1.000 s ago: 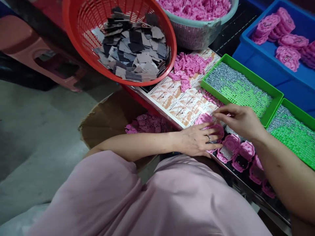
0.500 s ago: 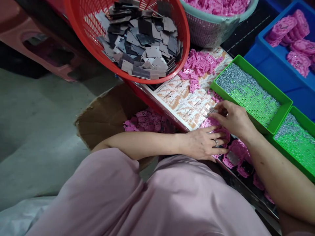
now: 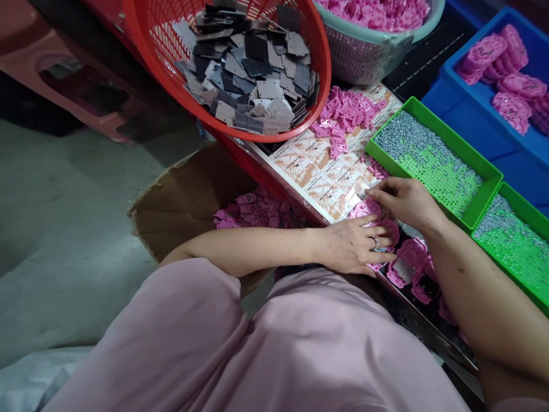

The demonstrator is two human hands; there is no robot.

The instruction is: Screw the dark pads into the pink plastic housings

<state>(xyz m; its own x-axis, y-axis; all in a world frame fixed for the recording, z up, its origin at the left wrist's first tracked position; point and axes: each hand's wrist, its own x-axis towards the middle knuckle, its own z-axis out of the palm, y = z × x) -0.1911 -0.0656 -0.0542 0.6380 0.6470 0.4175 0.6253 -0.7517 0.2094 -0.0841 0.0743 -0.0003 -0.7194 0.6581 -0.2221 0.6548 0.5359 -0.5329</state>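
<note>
Lap (image 3: 317, 337): covered in pale pink cloth, at the near edge of the view.
Left hand (image 3: 352, 246): laid over the pink frame with fingers spread, pressing on it and not clenched; a ring (image 3: 375, 241) is on one finger.
Pink frame (image 3: 363, 208): on the tabletop at its near edge, partly hidden beneath the left hand.
Right hand (image 3: 407, 201): just beyond the left hand, thumb and fingertips drawn close together; cannot tell whether anything is grasped.
Frame row (image 3: 412, 252): more pink frames along the near edge, to the right of the left hand; one shows a grey plate (image 3: 403, 270). The right forearm covers part of the row.
Carton (image 3: 171, 200): open, below the tabletop edge, with pink pieces (image 3: 253, 210) inside.
Tabletop (image 3: 315, 163): patterned white and orange sheet on this section.
Green trays (image 3: 486, 213): two, end to end beyond the right forearm, both holding small metallic pieces (image 3: 407, 134).
Small pink parts (image 3: 345, 111): loose pile between the red basket and the nearer-left tray.
Red basket (image 3: 322, 97): tilted, holding grey and black plates (image 3: 257, 68).
Pale green basket (image 3: 364, 54): behind the pile, filled with pink parts (image 3: 377, 12).
Blue bin (image 3: 467, 114): far right, holding stacked pink pieces (image 3: 484, 51).
</note>
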